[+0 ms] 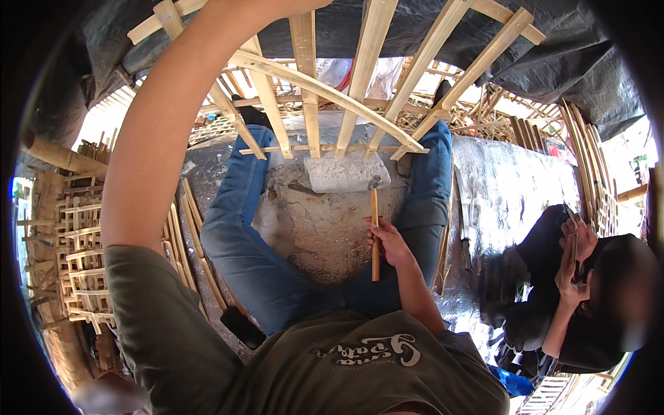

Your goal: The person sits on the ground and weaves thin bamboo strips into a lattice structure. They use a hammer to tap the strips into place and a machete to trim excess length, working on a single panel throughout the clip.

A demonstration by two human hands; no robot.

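Observation:
In front of me stands a bamboo slat frame (310,69), its strips fanning upward with crosspieces and a diagonal strip over them. My left arm reaches up to it along the left side. My left hand (297,4) is cut off by the top edge near the upper slats, and its fingers are hidden. Between my knees, my right hand (391,243) is closed around the wooden handle of what looks like a hammer (375,266), held upright with a small grey head at its far end. Below the frame's lower crosspiece lies a pale block (346,173).
Long bamboo strips (196,235) lie beside my left leg. Woven bamboo panels (83,242) stand at the left, more strips (588,152) at the right. Another person (574,290) sits at the right, hands raised around a small piece. Dark plastic sheeting (553,76) hangs behind.

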